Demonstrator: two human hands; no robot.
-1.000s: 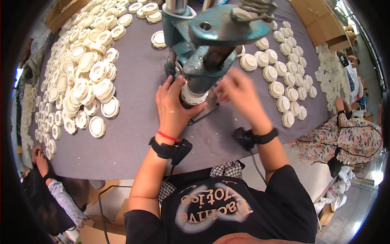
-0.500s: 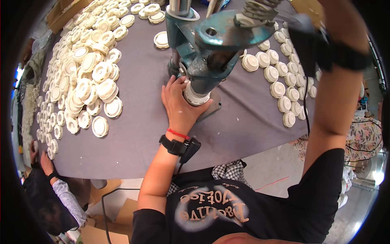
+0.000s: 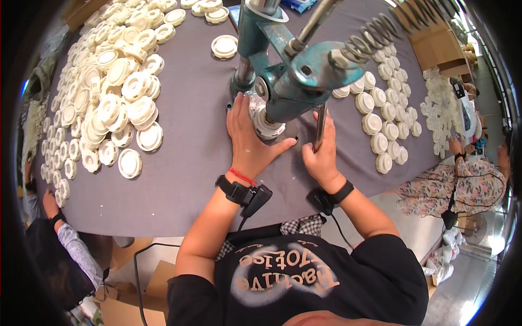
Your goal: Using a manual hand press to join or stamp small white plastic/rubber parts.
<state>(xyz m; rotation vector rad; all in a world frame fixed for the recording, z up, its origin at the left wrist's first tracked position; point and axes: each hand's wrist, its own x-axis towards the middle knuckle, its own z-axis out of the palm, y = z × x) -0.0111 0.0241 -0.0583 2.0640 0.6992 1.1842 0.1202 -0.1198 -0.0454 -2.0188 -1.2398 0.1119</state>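
Resting flat on the grey worktop (image 3: 185, 163), the left hand (image 3: 247, 138) lies open, fingers curved against a white round cap (image 3: 266, 120) seated under the head of the teal hand press (image 3: 288, 81). The right hand (image 3: 322, 157) has its grip closed around the press's metal lever rod (image 3: 319, 126). A heap of white caps (image 3: 109, 92) lies to the left; rows of stacked caps (image 3: 383, 122) stand to the right.

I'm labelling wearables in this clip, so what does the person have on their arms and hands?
Both forearms are bare, no gloves. The left hand has a thin red string bracelet and a black strap with a small black box, cable trailing down. The right hand has a similar black strap, box and cable. Short black sleeves at the upper arms.
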